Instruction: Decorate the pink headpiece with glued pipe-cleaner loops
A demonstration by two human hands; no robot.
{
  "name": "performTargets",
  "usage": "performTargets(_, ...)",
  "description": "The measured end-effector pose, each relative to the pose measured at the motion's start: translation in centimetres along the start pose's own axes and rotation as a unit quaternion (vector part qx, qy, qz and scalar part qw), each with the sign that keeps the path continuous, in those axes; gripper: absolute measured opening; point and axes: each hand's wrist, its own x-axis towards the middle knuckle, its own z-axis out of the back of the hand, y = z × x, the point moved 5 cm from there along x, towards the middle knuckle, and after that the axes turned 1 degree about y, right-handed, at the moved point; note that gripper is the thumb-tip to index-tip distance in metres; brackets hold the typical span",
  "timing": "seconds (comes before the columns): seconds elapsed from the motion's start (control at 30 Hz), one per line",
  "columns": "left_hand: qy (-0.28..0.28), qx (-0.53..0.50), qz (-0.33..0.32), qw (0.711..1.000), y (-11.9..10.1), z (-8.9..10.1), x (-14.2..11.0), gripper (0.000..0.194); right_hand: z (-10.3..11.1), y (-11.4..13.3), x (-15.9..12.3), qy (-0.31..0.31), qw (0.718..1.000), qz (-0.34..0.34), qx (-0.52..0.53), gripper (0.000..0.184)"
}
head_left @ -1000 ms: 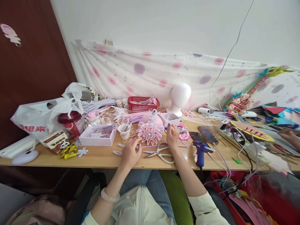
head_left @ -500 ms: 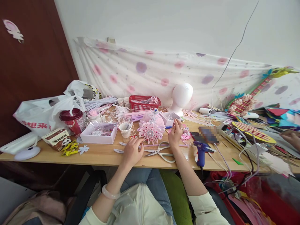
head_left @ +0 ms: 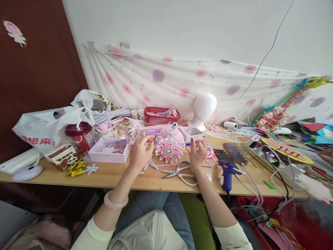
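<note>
My left hand (head_left: 140, 152) is raised over the table, thumb and fingers apart, and I see nothing held in it. It hides the paper cup. Below it lie short pale chenille stem pieces (head_left: 151, 164). My right hand (head_left: 198, 152) has its fingers curled in; whatever they hold, if anything, is too small to tell. Between the hands is a pink flower (head_left: 168, 150) with red beads and a pearly centre, in front of a round pink piece (head_left: 177, 136). Light-handled scissors (head_left: 179, 169) lie partly spread, beside my right wrist.
A blue glue gun (head_left: 227, 173) stands right of my right forearm, with cables and a power strip (head_left: 275, 163) beyond. A white foam head (head_left: 204, 107) and red basket (head_left: 162, 118) are behind. At left are a white box (head_left: 109, 156) and red cup (head_left: 79, 135). Another person's hand (head_left: 326, 156) shows at far right.
My left hand has lifted up and left from near the scissors, its fingers parting. The pale stem pieces now lie differently. My right hand has lowered slightly, fingers still curled.
</note>
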Motion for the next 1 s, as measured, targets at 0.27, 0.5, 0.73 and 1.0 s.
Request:
performTargets(0.27,0.183,0.02,-0.026,0.983,3.2,-4.7,6.8,0.019,-1.9,0.4,-1.1,0.141,0.988,-0.029,0.055,0.025)
performTargets(0.5,0.281,0.012,-0.037,0.959,3.9,-6.3,6.4,0.012,-2.2,-0.1,-1.7,0.199,0.975,-0.073,0.065,0.031)
performTargets(0.73,0.307,-0.011,-0.013,0.952,3.7,-6.3,6.4,0.013,-1.8,0.4,-2.1,0.211,0.969,-0.119,0.053,0.043)
performTargets(1.0,0.292,-0.004,-0.057,0.955,3.5,-6.5,6.8,0.014,-1.3,0.3,-2.8,0.221,0.958,-0.167,0.079,0.042)
